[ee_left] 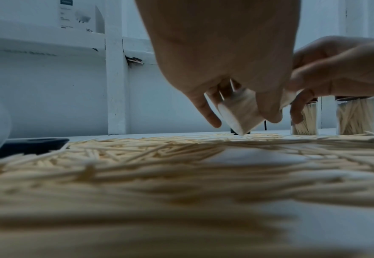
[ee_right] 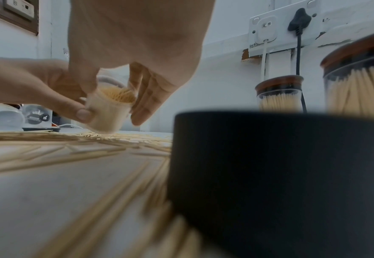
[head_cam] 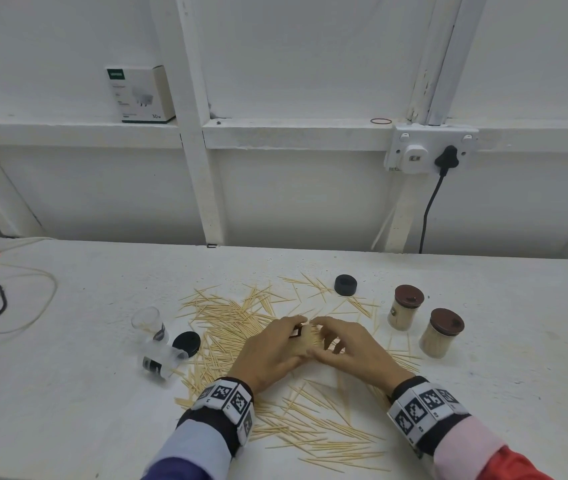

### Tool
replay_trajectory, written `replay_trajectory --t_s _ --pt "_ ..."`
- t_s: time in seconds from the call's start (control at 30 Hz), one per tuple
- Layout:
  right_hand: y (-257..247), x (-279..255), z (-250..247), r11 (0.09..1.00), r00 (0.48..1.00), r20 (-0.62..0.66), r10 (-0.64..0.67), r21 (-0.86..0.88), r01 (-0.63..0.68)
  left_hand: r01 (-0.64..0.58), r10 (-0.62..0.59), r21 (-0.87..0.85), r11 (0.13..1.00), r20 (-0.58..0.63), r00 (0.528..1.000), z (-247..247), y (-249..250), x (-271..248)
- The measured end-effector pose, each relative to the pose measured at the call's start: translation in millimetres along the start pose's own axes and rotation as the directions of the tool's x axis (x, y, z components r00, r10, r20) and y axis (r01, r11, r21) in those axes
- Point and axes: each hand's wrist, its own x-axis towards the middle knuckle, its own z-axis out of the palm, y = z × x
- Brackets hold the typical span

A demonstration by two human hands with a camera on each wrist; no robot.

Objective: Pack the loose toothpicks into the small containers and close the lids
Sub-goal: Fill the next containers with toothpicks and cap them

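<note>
Both hands meet over the middle of the white surface (head_cam: 68, 375), above the scattered toothpicks (head_cam: 230, 320). The left hand (head_cam: 272, 351) comes in from the lower left, palm down, its grip curled round a small clear container (ee_right: 107, 113) packed with toothpicks; the thumb presses the near wall and the fingers wrap the far side. The container is tilted, its bottom edge just above or touching the pile; which, I cannot tell. The right hand (head_cam: 352, 348) reaches from the lower right, palm down, fingers bent over the container's open mouth, thumb and fingertips pinching at its rim and the toothpick ends there.

Two filled jars with brown lids (head_cam: 405, 306) (head_cam: 442, 332) stand upright to the right, near each other. A black lid (head_cam: 345, 285) lies behind the pile, another (head_cam: 187, 342) left of it. Two empty clear containers (head_cam: 149, 322) (head_cam: 159, 362) lie at the left, the nearer one on its side.
</note>
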Motion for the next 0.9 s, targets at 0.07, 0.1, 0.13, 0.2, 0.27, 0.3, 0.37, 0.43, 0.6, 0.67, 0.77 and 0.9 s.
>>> replay_trajectory --t_s 0.07,0.1,0.13,0.2,0.27,0.3,0.37,0.43,0.6,0.67,0.77,0.9 --pt "0.4 -0.2 -0.3 0.996 0.997 -0.010 -0.077 -0.043 0.077 -0.008 0.007 -0.002 1.000 -0.016 1.000 1.0 -1.5 0.1" --pt "0.3 -0.4 -0.7 0.992 0.993 -0.012 -0.115 -0.050 0.114 -0.009 0.009 -0.006 1.000 -0.024 1.000 1.3 -2.3 0.4" --pt "0.3 -0.5 -1.1 0.990 0.990 -0.020 -0.137 -0.032 0.136 -0.015 0.015 -0.006 1.000 -0.028 0.999 1.7 -3.1 1.0" --pt "2.7 -0.3 -0.8 0.985 0.984 -0.049 -0.169 -0.041 0.167 -0.043 0.043 0.006 0.999 -0.045 0.998 2.1 -3.8 2.1" --pt "4.4 0.2 -0.5 0.980 0.981 -0.066 -0.183 -0.095 0.176 -0.065 0.066 0.020 0.998 -0.074 0.995 3.1 -5.3 2.9" --pt "4.9 0.2 -0.6 0.979 0.981 -0.061 -0.182 -0.102 0.175 -0.072 0.074 0.026 0.997 -0.085 0.994 3.4 -5.7 3.3" --pt "5.1 -0.4 -0.8 0.974 0.982 -0.034 -0.188 -0.132 0.182 -0.079 0.083 0.049 0.996 -0.094 0.992 4.4 -6.7 3.7" --pt "6.3 -0.5 -1.2 0.966 0.980 -0.033 -0.198 -0.174 0.189 -0.088 0.095 0.077 0.993 -0.098 0.991 5.6 -8.6 4.6" --pt "6.2 1.7 -0.5 0.965 0.996 -0.033 -0.085 -0.253 0.074 -0.029 0.056 0.175 0.984 -0.148 0.987 2.9 -6.4 3.9" --pt "8.6 3.2 0.7 0.952 0.999 -0.001 0.054 -0.303 -0.052 0.030 0.004 0.179 0.983 -0.187 0.982 0.9 -5.2 2.6" --pt "13.8 3.9 2.8 0.868 0.958 0.143 0.250 -0.472 -0.156 0.074 -0.036 0.167 0.983 -0.220 0.975 -1.7 -2.4 1.6" --pt "17.4 6.0 3.9 0.855 0.950 0.139 0.281 -0.485 -0.182 0.082 -0.046 0.179 0.980 -0.197 0.979 -3.1 1.2 1.3"
